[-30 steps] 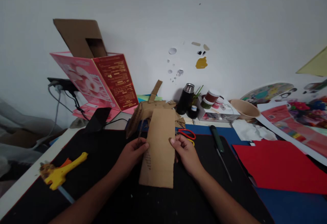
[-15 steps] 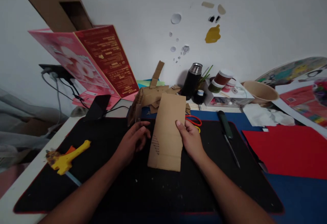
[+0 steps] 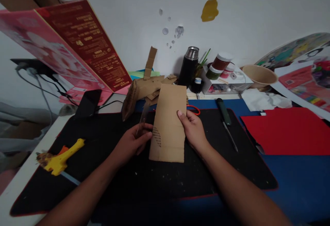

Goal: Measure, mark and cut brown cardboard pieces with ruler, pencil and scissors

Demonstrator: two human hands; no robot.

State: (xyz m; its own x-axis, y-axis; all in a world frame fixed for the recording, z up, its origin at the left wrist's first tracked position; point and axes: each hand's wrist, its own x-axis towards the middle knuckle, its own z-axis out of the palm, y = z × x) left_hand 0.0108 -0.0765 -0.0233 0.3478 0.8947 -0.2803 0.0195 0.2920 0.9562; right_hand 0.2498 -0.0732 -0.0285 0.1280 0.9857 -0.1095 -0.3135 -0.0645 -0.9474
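My right hand [image 3: 194, 130] grips the right edge of a tall, flat piece of cardboard [image 3: 170, 116], thumb on its face and fingers behind. The cardboard is tilted up over the black mat, and a patch of ribbed corrugation shows at its lower left edge. My left hand [image 3: 135, 139] is closed beside that edge, its thumb and index fingertip at the ribbed patch. A clear, narrow plastic strip [image 3: 144, 112], like a ruler, rises from the left fingers; its lower end is hidden. Behind the cardboard, the red handle of scissors [image 3: 194, 109] shows in part.
A yellow glue gun [image 3: 62, 157] lies on the mat [image 3: 108, 184] at left, a dark-handled knife [image 3: 227, 123] at right. Cardboard scraps [image 3: 149, 85], a black flask [image 3: 189, 66] and paint jars [image 3: 219, 64] stand behind. Red paper [image 3: 288, 130] lies far right.
The camera view has shifted, so the scene sits higher. My left hand has come closer to the cardboard's left edge, and the clear strip has tilted rightward. My right hand keeps its grip.
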